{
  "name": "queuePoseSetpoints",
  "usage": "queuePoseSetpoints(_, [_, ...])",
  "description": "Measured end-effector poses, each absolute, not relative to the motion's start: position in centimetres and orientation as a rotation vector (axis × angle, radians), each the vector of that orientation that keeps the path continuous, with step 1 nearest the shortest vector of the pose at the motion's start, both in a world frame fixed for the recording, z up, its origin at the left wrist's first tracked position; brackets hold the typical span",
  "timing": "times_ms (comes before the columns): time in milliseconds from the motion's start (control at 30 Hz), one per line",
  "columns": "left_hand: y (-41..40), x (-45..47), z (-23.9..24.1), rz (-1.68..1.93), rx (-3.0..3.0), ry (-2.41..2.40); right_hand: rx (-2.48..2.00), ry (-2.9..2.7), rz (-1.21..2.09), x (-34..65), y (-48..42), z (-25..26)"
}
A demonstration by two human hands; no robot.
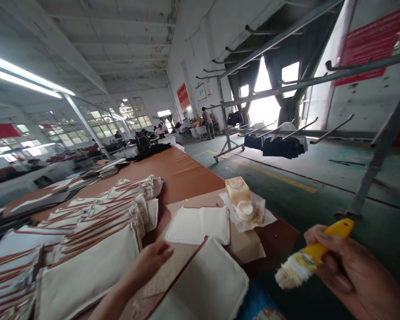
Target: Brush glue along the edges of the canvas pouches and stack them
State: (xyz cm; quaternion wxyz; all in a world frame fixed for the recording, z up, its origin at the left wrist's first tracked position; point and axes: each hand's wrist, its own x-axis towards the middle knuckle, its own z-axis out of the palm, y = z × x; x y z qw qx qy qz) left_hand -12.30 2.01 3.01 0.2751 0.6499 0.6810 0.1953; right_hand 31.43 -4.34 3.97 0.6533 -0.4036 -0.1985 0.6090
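Note:
My right hand (350,271) is closed around a yellow-handled brush (315,255), its pale bristles pointing left over the table's right edge. My left hand (151,262) rests with its fingers together on brown paper (186,258), between a row of white fabric pieces with brown trim (96,231) and a white piece with a brown edge (210,284) right in front of me. Another white folded piece (198,224) lies just beyond. A glue-caked container (240,198) stands on white paper near the table's right edge.
The long brown table (180,171) runs away from me with dark stacks further along. Metal hanging racks (286,84) with dark goods stand on the green floor at right. Several people work at far tables (205,122).

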Motion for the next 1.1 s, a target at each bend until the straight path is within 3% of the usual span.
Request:
queuePoseSetpoints(133, [3.1, -7.4, -2.9, 0.450, 1.882, 1.923, -0.937, -0.415, 1.430, 29.5, -3.9, 3.7])
queuePoseSetpoints(267, [3.8, -5.0, -5.7, 0.457, 1.904, 1.994, -0.967, -0.412, 1.470, 29.0, -3.9, 3.3])
queuePoseSetpoints(600, [0.1, -1.5, -4.4, 0.527, 2.220, 1.862, -0.980, -0.328, 1.442, 31.0, -3.5, 1.7])
queuePoseSetpoints(933, [7.0, -0.5, -7.1, 0.450, 1.821, 1.943, -0.994, -0.460, 1.393, 29.3, -3.7, 2.8])
queuePoseSetpoints(1100, [5.8, 0.4, -5.7, 0.575, 1.653, 1.655, -0.970, -0.636, 1.297, 28.9, -2.6, 2.8])
